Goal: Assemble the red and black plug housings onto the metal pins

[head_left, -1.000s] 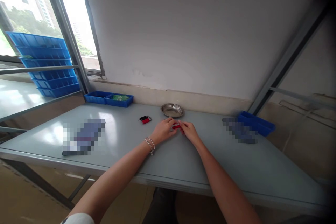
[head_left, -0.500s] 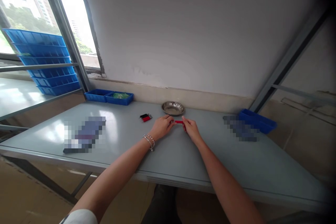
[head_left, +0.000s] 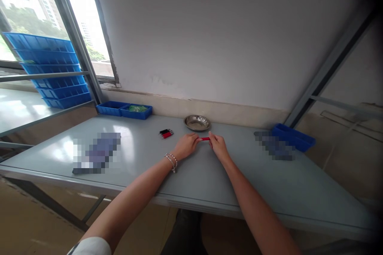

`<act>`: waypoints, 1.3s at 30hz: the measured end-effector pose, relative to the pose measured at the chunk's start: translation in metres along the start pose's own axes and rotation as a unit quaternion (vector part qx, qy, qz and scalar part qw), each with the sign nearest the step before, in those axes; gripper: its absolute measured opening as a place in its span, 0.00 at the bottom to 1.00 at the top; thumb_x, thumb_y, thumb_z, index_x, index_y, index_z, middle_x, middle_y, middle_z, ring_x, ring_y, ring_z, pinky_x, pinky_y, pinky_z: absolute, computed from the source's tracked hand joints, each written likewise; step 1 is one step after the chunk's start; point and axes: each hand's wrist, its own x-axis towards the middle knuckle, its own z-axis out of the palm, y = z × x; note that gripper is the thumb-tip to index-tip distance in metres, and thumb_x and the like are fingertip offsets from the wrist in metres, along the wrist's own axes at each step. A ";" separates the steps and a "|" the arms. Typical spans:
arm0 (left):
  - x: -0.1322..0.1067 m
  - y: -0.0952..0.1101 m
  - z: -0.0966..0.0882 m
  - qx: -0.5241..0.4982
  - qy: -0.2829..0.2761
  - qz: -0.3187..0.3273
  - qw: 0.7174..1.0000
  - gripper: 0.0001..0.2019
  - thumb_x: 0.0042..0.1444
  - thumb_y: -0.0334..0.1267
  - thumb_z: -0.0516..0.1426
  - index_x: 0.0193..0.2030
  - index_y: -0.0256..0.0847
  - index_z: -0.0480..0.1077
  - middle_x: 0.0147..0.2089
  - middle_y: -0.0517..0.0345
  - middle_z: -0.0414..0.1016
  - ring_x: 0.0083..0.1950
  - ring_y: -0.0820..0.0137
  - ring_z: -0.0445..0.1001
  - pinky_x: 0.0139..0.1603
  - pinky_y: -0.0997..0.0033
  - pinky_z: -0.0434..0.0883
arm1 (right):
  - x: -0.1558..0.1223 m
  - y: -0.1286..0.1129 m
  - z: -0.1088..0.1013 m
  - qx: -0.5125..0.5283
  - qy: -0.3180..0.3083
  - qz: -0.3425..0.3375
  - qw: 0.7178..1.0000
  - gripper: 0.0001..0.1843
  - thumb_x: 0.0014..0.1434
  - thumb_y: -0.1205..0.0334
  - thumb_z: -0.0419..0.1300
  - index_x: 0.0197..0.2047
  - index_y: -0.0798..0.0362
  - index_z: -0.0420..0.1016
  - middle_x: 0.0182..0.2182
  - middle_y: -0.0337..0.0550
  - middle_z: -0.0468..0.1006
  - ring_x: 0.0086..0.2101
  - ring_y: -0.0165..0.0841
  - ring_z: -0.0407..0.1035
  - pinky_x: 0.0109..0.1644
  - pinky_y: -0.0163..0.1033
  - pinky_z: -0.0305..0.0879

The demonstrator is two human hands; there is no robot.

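Note:
A slim red pen-like stick (head_left: 205, 139) is held level between my two hands, just in front of a round metal bowl (head_left: 196, 123). My left hand (head_left: 187, 144), with bracelets at its wrist, has its fingers closed on the stick's left end. On the other end, my right hand (head_left: 218, 144) grips with thumb and fingers, hiding that tip. Left of my hands lie several similar small sticks, black ones (head_left: 164, 131) behind red ones (head_left: 167, 135), with thin pale tips.
Two blue trays (head_left: 137, 112) stand at the back left, one with green items inside. Another blue tray (head_left: 293, 137) is at the right. Blurred-out objects lie on the table (head_left: 194, 183) at left and right. Stacked blue bins (head_left: 56, 71) rise beside the window.
My right hand has shifted slightly right, and the red stick with it. The left fingers have closed in further along the stick's left end.

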 end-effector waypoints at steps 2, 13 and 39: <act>0.000 -0.001 0.001 -0.016 0.003 -0.003 1.000 0.19 0.63 0.44 0.41 0.31 0.38 0.68 0.32 0.52 0.72 0.32 0.70 0.68 0.33 0.72 0.60 | 0.000 0.000 0.000 -0.008 0.000 -0.013 1.000 0.28 0.51 0.35 0.48 0.14 0.50 0.53 0.11 0.33 0.55 0.16 0.26 0.49 0.21 0.35 0.48; 0.004 -0.004 0.000 -0.120 0.006 -0.068 0.990 0.22 0.61 0.45 0.41 0.21 0.39 0.61 0.19 0.61 0.63 0.23 0.74 0.60 0.29 0.73 0.57 | 0.005 0.011 0.003 -0.017 -0.025 -0.061 0.998 0.25 0.53 0.38 0.47 0.19 0.50 0.55 0.15 0.33 0.58 0.19 0.28 0.53 0.23 0.34 0.50; 0.006 -0.017 0.005 -0.154 0.018 -0.092 0.984 0.21 0.58 0.48 0.41 0.18 0.40 0.57 0.17 0.63 0.57 0.23 0.74 0.56 0.28 0.72 0.55 | 0.001 -0.007 -0.004 0.242 -0.123 0.116 0.955 0.22 0.40 0.45 0.66 0.21 0.52 0.61 0.16 0.37 0.74 0.16 0.25 0.63 0.20 0.32 0.51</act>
